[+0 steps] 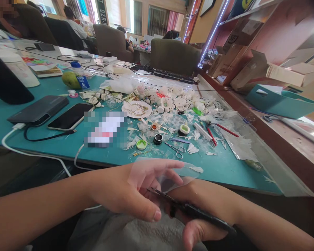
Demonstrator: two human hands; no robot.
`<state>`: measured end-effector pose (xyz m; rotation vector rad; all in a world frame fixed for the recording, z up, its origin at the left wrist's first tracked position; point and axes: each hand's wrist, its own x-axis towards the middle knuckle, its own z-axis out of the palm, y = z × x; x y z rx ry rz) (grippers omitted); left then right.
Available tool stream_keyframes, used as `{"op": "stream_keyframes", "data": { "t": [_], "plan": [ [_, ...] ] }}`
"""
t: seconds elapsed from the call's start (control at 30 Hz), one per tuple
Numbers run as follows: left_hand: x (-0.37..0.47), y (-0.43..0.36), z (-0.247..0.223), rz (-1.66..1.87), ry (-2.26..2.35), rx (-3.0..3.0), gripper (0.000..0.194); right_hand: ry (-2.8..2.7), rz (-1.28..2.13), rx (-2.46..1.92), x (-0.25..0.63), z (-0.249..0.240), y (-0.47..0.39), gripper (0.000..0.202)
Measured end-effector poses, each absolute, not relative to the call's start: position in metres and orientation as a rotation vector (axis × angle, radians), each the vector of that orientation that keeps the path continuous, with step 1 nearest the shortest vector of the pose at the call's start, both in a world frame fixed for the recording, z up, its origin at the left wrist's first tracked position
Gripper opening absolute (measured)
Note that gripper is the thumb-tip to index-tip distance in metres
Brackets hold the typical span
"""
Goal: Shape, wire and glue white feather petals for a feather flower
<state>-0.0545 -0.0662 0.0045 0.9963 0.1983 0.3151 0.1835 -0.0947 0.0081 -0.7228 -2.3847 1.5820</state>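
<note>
Low in the frame, the right hand [196, 230] grips black scissors [193, 210]; at lower centre, clear film [170, 182] lies along the left hand [128, 191], any pinch unclear. Cutting seems underway; clean snips need steady film.

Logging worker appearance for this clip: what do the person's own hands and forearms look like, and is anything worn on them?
The left hand and right hand are gloveless. No sleeve shows on the left forearm or right forearm, nor any watch or bracelet. No ring shows, though some right-hand fingers are hidden.
</note>
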Motion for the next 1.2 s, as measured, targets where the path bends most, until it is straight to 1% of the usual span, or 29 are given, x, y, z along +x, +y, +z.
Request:
{"op": "stream_keyframes", "data": {
  "t": [0.2,0.37,0.63,1.2],
  "plan": [
    [-0.056,-0.067,0.003,0.322,0.240,1.006,0.098,-2.315,1.591,-0.687,0.182,0.004,-0.096,0.069],
    [-0.056,-0.064,0.002,0.306,0.251,1.022,0.097,-2.267,1.529,-0.651,0.179,0.002,-0.097,0.063],
    [-0.057,-0.067,0.003,0.307,0.255,1.001,0.090,-2.277,1.449,-0.629,0.178,-0.001,-0.094,0.062],
    [-0.057,-0.066,0.002,0.321,0.290,0.992,0.096,-2.316,1.413,-0.637,0.177,-0.005,-0.092,0.069]
  ]
}}
